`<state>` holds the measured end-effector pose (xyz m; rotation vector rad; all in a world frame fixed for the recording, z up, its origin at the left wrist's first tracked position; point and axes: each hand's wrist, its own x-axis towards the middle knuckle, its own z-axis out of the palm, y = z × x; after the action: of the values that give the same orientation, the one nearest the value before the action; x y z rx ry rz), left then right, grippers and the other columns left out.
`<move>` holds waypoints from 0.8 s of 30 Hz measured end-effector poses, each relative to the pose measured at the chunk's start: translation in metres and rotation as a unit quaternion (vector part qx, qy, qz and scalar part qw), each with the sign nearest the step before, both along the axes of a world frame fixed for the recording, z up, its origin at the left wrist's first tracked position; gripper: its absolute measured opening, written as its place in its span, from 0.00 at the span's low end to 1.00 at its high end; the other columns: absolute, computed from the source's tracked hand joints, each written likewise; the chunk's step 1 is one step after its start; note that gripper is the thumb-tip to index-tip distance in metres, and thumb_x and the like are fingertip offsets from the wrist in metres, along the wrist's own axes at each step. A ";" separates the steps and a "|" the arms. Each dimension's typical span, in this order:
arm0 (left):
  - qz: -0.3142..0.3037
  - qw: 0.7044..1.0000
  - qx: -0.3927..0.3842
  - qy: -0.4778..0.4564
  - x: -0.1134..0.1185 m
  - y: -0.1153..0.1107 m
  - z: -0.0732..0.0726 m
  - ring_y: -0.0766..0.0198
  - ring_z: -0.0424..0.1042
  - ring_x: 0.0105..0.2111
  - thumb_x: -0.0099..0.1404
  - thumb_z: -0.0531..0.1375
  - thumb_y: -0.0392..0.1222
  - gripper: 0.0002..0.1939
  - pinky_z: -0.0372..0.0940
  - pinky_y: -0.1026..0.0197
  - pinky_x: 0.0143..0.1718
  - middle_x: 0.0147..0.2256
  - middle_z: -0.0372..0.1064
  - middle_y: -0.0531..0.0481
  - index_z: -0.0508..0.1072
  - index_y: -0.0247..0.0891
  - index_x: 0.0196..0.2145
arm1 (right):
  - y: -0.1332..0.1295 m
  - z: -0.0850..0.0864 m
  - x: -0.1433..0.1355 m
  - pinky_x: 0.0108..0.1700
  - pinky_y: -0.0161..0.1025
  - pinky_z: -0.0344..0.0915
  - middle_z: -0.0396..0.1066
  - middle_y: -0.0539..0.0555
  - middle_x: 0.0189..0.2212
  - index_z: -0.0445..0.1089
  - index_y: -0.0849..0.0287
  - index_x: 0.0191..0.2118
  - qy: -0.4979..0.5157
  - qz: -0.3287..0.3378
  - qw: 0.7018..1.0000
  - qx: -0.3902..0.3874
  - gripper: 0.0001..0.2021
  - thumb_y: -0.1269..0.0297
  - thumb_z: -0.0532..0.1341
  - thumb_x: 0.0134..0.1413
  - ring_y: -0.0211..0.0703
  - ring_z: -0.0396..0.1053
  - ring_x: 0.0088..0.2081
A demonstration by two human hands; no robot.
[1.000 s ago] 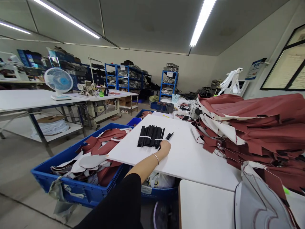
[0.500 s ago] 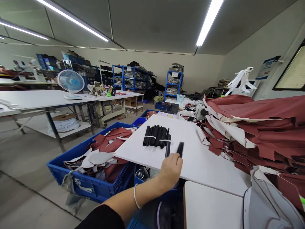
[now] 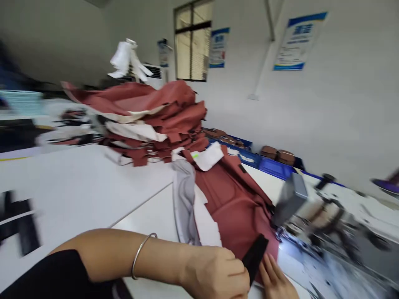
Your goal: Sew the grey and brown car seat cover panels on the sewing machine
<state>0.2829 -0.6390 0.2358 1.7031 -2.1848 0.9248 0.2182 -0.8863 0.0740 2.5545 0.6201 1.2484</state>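
My left hand (image 3: 216, 272), with a silver bangle on its wrist, is closed round a black strip (image 3: 256, 253) near the bottom of the view. The strip lies over the lower end of a red piece with white and grey edging (image 3: 230, 203). Just right of the strip, my right hand (image 3: 277, 278) rests on the red piece with its fingers stretched out; its lower part is cut off by the frame edge. More black strips (image 3: 28, 232), bound with a white band, lie blurred at the far left on the white table (image 3: 77, 187).
A sewing machine (image 3: 324, 220) stands at the right, with scissors (image 3: 316, 290) near its base. Behind the table rises a heap of red pieces (image 3: 156, 112). Blue bins (image 3: 276, 167) line the wall, and a light blue basket (image 3: 23, 101) is at the left.
The view has swung right, toward the sewing machine. My left hand has carried the black strip from beside the bundle to the red piece. My right hand has come into view.
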 end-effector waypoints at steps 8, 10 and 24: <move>-0.031 0.930 0.353 0.099 0.014 -0.070 -0.001 0.65 0.66 0.27 0.53 0.63 0.39 0.10 0.58 0.61 0.18 0.33 0.68 0.50 0.72 0.34 0.35 | 0.007 -0.025 -0.008 0.52 0.50 0.64 0.66 0.64 0.48 0.65 0.67 0.51 0.089 -0.026 0.986 0.138 0.19 0.72 0.52 0.53 0.56 0.58 0.56; 0.015 0.942 0.330 0.060 0.027 -0.095 -0.010 0.63 0.67 0.29 0.57 0.59 0.37 0.06 0.59 0.60 0.21 0.34 0.68 0.47 0.72 0.33 0.34 | 0.007 -0.023 -0.008 0.52 0.51 0.64 0.67 0.65 0.46 0.66 0.68 0.49 0.086 -0.016 0.985 0.145 0.18 0.75 0.50 0.52 0.55 0.60 0.54; 0.001 0.977 0.182 -0.107 0.076 -0.165 -0.098 0.56 0.66 0.29 0.61 0.53 0.35 0.10 0.59 0.57 0.26 0.29 0.65 0.37 0.71 0.25 0.31 | -0.005 -0.017 -0.013 0.48 0.50 0.69 0.68 0.68 0.46 0.69 0.71 0.45 0.113 0.001 0.988 0.101 0.17 0.75 0.50 0.52 0.59 0.60 0.55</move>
<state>0.3593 -0.8037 0.1382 1.8299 -2.6300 0.7764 0.2054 -0.8916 0.0569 2.8917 0.5653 1.0804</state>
